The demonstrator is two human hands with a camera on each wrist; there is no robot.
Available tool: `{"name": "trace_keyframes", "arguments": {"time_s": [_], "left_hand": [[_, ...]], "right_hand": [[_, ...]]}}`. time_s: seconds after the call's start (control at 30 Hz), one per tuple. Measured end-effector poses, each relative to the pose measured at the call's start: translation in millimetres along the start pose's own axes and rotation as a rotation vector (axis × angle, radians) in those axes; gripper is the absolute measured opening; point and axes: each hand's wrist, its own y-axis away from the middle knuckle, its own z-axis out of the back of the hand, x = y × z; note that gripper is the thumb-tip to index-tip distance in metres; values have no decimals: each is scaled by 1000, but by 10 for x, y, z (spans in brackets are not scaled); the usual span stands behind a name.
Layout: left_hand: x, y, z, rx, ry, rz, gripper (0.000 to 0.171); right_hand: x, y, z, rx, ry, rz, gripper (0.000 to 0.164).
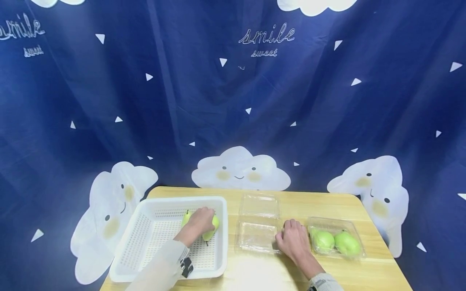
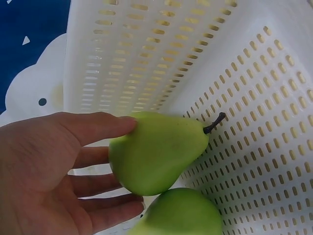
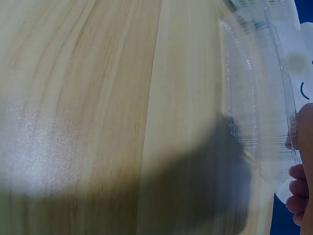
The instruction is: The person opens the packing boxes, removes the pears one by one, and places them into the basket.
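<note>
In the left wrist view, a green pear (image 2: 161, 154) with a dark stem is held by my left hand (image 2: 73, 171), thumb on one side and fingers on the other. A second pear (image 2: 183, 215) lies against it. Both are inside the white perforated basket (image 1: 223, 254), where the head view shows my left hand (image 1: 202, 222) over them. My right hand (image 1: 294, 240) is at the right edge of an opened clear plastic clamshell box (image 1: 258, 234), its thumb and curled fingers gripping the rim. The right wrist view catches only part of that hand (image 3: 302, 191) beside the clamshell.
Right of my right hand, another clear plastic box (image 1: 336, 220) holds two green fruits (image 1: 347, 242). Everything stands on a light wooden table (image 1: 309, 198). A dark blue curtain (image 1: 218, 101) with white clouds hangs behind it.
</note>
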Motion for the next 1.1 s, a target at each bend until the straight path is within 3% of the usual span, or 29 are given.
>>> {"name": "trace_keyframes", "arguments": {"time_s": [0.33, 0.53, 0.77, 1.1], "left_hand": [[-31, 29, 56, -34, -1, -12, 12], [-77, 47, 112, -59, -4, -26, 18], [-167, 93, 183, -104, 3, -34, 36], [-333, 75, 260, -147, -34, -46, 37]], "right_hand": [[-4, -7, 9, -4, 5, -9, 24], [-5, -25, 28, -9, 8, -4, 25], [-11, -48, 72, -11, 5, -8, 24], [0, -65, 93, 7, -21, -36, 23]]}}
